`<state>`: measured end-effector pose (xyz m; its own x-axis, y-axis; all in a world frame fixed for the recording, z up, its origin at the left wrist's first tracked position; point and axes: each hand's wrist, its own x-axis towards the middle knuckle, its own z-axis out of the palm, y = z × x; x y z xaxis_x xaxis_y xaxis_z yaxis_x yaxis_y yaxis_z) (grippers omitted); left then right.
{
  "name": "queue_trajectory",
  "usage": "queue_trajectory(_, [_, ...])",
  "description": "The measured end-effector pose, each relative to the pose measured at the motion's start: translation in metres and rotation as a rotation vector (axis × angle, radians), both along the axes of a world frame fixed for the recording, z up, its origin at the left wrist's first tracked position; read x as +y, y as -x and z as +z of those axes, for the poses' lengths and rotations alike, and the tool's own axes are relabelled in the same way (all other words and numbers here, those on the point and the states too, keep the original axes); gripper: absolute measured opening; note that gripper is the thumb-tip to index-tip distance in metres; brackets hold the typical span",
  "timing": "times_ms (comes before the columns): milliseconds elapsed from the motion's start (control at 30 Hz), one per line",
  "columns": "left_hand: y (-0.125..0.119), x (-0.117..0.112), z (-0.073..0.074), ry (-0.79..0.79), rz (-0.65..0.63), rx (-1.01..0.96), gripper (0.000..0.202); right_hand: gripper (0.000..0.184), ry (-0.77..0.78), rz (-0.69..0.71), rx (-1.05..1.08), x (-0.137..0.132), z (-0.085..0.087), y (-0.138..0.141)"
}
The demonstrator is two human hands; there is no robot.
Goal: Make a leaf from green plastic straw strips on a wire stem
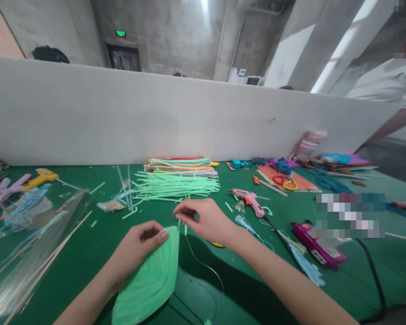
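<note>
Where the green counter (88,253) meets the left edge of view, a clear plastic sheet (27,253) lies over thin wooden sticks (59,250), with a yellow glue gun (40,177) and a pale pink tool (3,192) behind it. Nearer the middle, the left hand (138,246) grips the top edge of a green fan-shaped piece (149,280) made of strips laid side by side; its fingers (162,234) are closed together, thumb pressed on the piece. The piece hangs from that hand down toward the lower edge of view, above the counter. Just to its right, the right hand (206,221) pinches a short green strip (180,222) at the piece's top corner, fingertips closed on it. A thin wire (203,264) trails down from there. Behind the hands lie a spread of loose light-green strips (176,185) and a stack of colored sheets (179,164). Further right rest a pink glue gun (250,201), a purple glue gun (316,246) with a black cord (375,280), blue tassels (307,266), and yellow-handled scissors (287,183) on an orange sheet (297,180). A person in a white shirt (382,79) stands at the far right.
</note>
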<state>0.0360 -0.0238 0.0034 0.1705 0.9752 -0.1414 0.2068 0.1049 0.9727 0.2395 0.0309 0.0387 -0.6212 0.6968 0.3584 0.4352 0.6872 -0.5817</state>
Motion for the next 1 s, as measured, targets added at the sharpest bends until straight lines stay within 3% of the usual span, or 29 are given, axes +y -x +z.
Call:
queue_trajectory(233, [-0.001, 0.002, -0.001, 0.004, 0.038, 0.008, 0.013, 0.014, -0.044, 0.028, -0.006, 0.0, 0.002, 0.001])
queue_trajectory(633, [0.001, 0.004, -0.003, -0.016, 0.042, 0.065, 0.03, 0.018, -0.265, 0.029, -0.064, -0.007, -0.01, 0.009])
queue_trajectory(1000, [0.0, 0.004, -0.002, -0.016, 0.065, 0.038, 0.025, 0.019, -0.238, 0.032, -0.056, -0.011, -0.013, 0.016])
